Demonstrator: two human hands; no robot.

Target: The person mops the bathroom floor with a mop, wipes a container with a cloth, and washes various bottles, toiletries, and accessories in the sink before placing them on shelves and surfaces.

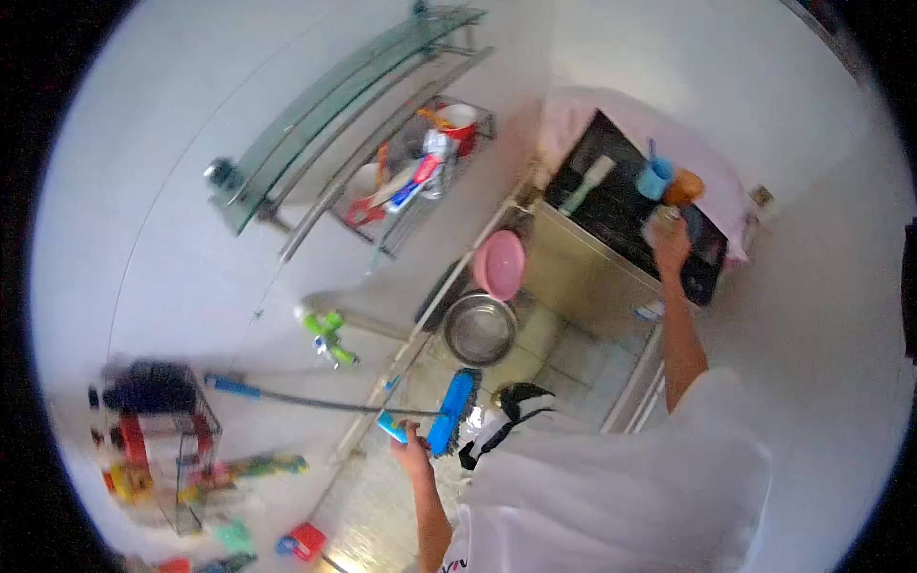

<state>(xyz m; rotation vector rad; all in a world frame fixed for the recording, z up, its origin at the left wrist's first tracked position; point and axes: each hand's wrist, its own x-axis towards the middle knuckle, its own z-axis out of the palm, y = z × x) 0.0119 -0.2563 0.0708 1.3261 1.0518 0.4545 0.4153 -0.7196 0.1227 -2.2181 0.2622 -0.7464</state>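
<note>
My left hand [411, 449] is closed round a small blue-and-white object [390, 426] whose kind I cannot make out. Just beside that hand is the blue head of a broom [451, 413], its dark handle slanting toward the wall. My right hand [671, 246] reaches over a black top [626, 202], fingers closed at a pale, blurred item. Near those fingers stand an orange-brown container [684, 187] and a light blue cup [654, 179]. A pale-headed brush with a greenish handle [586, 186] lies on the same top.
A pink basin [500, 265] and a metal basin [479, 330] sit low by the wall. Above them hang a glass shelf [334, 115] and a wire basket [396, 205] with toiletries. A green-handled tool [327, 334] hangs on the wall; a loaded rack [162, 439] stands left.
</note>
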